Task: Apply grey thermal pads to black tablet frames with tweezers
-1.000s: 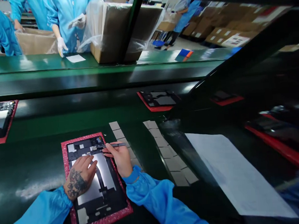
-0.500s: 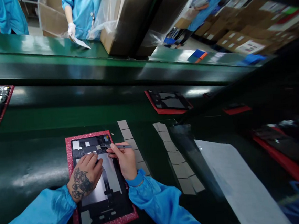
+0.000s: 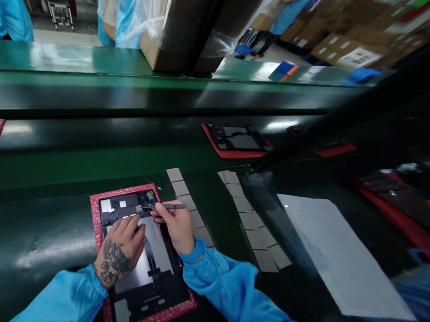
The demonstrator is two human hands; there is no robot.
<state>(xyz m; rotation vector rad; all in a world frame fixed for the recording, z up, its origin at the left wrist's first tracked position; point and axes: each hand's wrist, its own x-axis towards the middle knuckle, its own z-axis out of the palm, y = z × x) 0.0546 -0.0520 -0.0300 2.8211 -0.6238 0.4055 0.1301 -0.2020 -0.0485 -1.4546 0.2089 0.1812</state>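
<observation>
An opened tablet back [image 3: 154, 265], black with a silver plate, lies on a red foam tray [image 3: 97, 210] on the dark green bench. My left hand [image 3: 118, 250] rests on the silver plate with fingers laid flat and apart. My right hand [image 3: 176, 224] pinches a thin dark pen-like tool [image 3: 168, 207], whose tip points left onto the upper part of the tablet. Both arms wear blue sleeves.
Two rows of grey square pads [image 3: 241, 208] lie right of the tray, beside a white sheet [image 3: 337, 255]. More tablets on red trays [image 3: 236, 142] sit further back and right. A cardboard box [image 3: 182, 29] and people in blue coats are beyond the green conveyor.
The view has shifted slightly; my hands stay on the tablet with the tool tip near the same spot. The gloved person with the paper at the back is no longer in view.
</observation>
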